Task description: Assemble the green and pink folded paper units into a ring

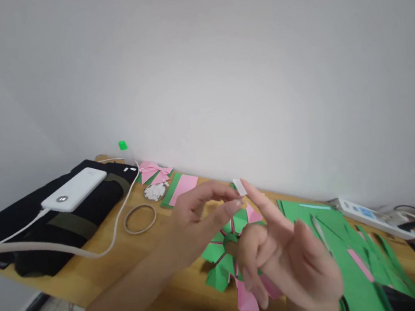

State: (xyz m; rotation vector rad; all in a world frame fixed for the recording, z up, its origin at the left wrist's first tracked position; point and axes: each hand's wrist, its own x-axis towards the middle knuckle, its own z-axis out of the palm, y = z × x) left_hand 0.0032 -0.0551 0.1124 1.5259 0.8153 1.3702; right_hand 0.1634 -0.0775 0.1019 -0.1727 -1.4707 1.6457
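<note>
A small white strip (240, 187) sits at the tip of the raised index finger of my right hand (286, 253), whose other fingers are loosely curled and hold nothing that shows. My left hand (202, 219) reaches in from the left, its thumb and index tips close together beside the strip; whether they touch it is unclear. Beneath both hands lies a round folded-paper piece with green petals (214, 252) and pink petals (246, 296), partly hidden by my right hand.
Left: a white power bank (75, 189) with a cable on black cloth (37, 224), a ring (140, 219), a dish of white bits (155, 191), pink folded papers (155, 170), a green-capped bottle (123, 146). Right: green paper (345, 254), a power strip (375, 218).
</note>
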